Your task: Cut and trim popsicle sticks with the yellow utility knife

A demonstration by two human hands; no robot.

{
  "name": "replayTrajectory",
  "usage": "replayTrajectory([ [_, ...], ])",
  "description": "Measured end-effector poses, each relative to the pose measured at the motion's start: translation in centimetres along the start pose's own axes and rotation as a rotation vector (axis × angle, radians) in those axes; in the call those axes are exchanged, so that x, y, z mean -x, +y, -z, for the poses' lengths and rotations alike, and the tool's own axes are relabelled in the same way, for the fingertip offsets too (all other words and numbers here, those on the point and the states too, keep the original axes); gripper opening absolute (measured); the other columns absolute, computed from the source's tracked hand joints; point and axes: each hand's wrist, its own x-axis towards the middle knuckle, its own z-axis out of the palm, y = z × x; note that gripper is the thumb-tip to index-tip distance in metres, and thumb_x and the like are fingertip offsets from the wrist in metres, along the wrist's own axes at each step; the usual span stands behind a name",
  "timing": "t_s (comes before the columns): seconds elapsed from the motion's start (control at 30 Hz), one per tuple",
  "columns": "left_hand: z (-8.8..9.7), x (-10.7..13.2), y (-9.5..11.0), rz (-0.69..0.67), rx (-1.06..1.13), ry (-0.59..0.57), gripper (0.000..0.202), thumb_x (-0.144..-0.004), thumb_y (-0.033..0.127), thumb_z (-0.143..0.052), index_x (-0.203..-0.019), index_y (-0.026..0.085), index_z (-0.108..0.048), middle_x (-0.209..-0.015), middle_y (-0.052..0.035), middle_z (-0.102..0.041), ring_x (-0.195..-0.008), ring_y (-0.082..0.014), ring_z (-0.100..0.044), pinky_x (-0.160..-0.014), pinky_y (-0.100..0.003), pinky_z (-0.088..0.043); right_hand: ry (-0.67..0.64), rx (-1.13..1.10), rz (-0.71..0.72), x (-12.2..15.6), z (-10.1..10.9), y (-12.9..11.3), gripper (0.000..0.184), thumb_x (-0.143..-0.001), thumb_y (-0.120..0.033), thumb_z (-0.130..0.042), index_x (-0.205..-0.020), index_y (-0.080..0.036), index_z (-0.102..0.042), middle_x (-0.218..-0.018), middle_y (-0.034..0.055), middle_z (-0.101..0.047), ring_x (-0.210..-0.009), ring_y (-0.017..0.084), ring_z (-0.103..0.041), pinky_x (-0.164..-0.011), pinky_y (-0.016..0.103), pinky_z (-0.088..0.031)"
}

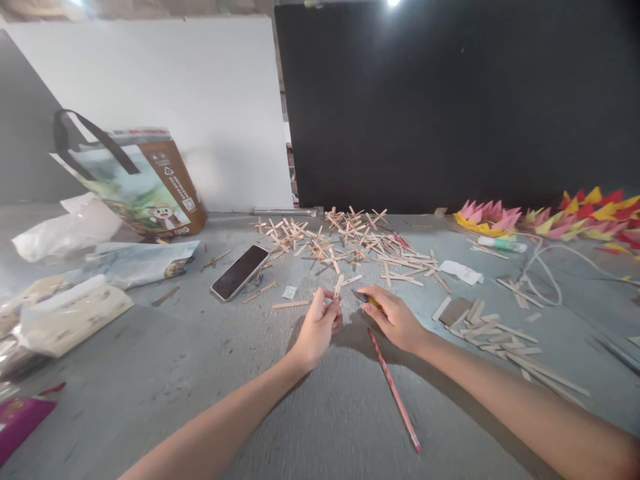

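My left hand (321,317) pinches a wooden craft stick (339,285) that points up and away from me. In my right hand (393,313), close beside it, is a small knife with a yellow handle (373,303); its dark blade (359,295) points left toward the stick. The blade and stick look slightly apart. A red patterned pencil (395,392) lies on the grey surface just below my right hand. Beyond both hands spreads a pile of craft sticks (320,241), many joined into crosses. One loose craft stick (291,305) lies left of my left hand.
A phone (240,272) lies left of the pile. Plain sticks (493,333) are heaped at the right, near a paper scrap (461,272), a glue stick (502,244) and a white cable (543,270). Folded-paper crowns (487,217), a carrier bag (135,180) and plastic packets (70,313) stand around.
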Motion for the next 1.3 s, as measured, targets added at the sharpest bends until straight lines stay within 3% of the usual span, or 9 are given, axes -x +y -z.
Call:
replayTrajectory([
  [0.2, 0.1, -0.1, -0.2, -0.023, -0.048, -0.007, 0.043, -0.093, 0.059, -0.064, -0.090, 0.020, -0.046, -0.064, 0.0100, -0.036, -0.054, -0.0060, -0.032, -0.054, -0.020, -0.027, 0.041, -0.026, 0.039, 0.0, -0.2, 0.3, 0.037, -0.108, -0.044, -0.045, -0.138, -0.032, -0.062, -0.110, 0.0090, -0.070, -0.098, 0.025, -0.067, -0.091, 0.039, -0.053],
  [0.33, 0.1, -0.1, -0.4, -0.067, -0.041, 0.033, 0.040, -0.094, 0.057, -0.063, -0.102, 0.022, -0.045, -0.064, 0.0104, -0.038, -0.054, -0.0074, -0.034, -0.055, -0.021, -0.029, 0.095, 0.009, 0.018, 0.3, 0.0, 0.2, 0.035, -0.108, -0.044, -0.044, -0.130, -0.028, -0.064, -0.111, 0.0104, -0.072, -0.097, 0.026, -0.070, -0.091, 0.041, -0.055],
  [0.43, 0.1, -0.1, -0.6, -0.072, -0.049, 0.032, 0.038, -0.094, 0.054, -0.063, -0.104, 0.024, -0.042, -0.062, 0.0113, -0.038, -0.054, -0.0086, -0.036, -0.056, -0.021, -0.032, 0.077, -0.076, -0.050, 0.4, 0.0, -1.4, 0.031, -0.106, -0.049, -0.046, -0.115, -0.026, -0.065, -0.088, 0.0076, -0.072, -0.079, 0.024, -0.071, -0.080, 0.038, -0.057],
  [0.5, 0.1, 0.0, -0.6, -0.079, -0.062, 0.036, 0.038, -0.094, 0.054, -0.063, -0.103, 0.024, -0.041, -0.062, 0.0113, -0.040, -0.054, -0.0089, -0.038, -0.057, -0.022, -0.033, 0.030, -0.258, -0.157, 0.5, -0.3, -2.9, 0.034, -0.108, -0.051, -0.040, -0.105, -0.026, -0.062, -0.067, 0.0011, -0.066, -0.061, 0.020, -0.067, -0.068, 0.032, -0.057],
  [0.57, 0.0, 0.1, -0.5, -0.087, -0.098, 0.047, 0.037, -0.095, 0.054, -0.061, -0.102, 0.024, -0.040, -0.063, 0.0102, -0.044, -0.055, -0.0093, -0.041, -0.058, -0.023, -0.034, -0.060, -0.480, -0.314, 0.7, -1.0, -4.2, 0.039, -0.107, -0.058, -0.038, -0.101, -0.025, -0.058, -0.062, -0.0024, -0.063, -0.046, 0.017, -0.064, -0.047, 0.027, -0.051],
  [0.63, -0.1, 0.3, -0.3, -0.092, -0.146, 0.046, 0.036, -0.097, 0.054, -0.059, -0.099, 0.023, -0.041, -0.066, 0.0084, -0.049, -0.057, -0.0099, -0.044, -0.059, -0.024, -0.036, -0.111, -0.599, -0.427, 0.9, -1.8, -4.9, 0.041, -0.105, -0.062, -0.042, -0.098, -0.024, -0.057, -0.060, -0.0032, -0.063, -0.043, 0.017, -0.064, -0.040, 0.025, -0.047],
  [0.8, -0.3, 0.7, 0.0, -0.112, -0.196, 0.018, 0.030, -0.101, 0.050, -0.054, -0.099, 0.023, -0.041, -0.065, 0.0081, -0.049, -0.060, -0.0113, -0.047, -0.061, -0.025, -0.038, -0.180, -0.736, -0.552, 1.3, -2.8, -4.7, 0.042, -0.100, -0.065, -0.049, -0.092, -0.024, -0.054, -0.059, -0.0039, -0.064, -0.043, 0.019, -0.066, -0.036, 0.026, -0.049],
  [1.3, -0.4, 0.9, 0.0, -0.149, -0.231, 0.001, 0.027, -0.103, 0.047, -0.051, -0.098, 0.023, -0.040, -0.067, 0.0078, -0.048, -0.063, -0.0123, -0.050, -0.064, -0.027, -0.042, -0.189, -0.776, -0.582, 1.5, -3.2, -4.2, 0.047, -0.097, -0.069, -0.051, -0.094, -0.023, -0.053, -0.058, -0.0038, -0.065, -0.042, 0.020, -0.067, -0.035, 0.026, -0.050],
])
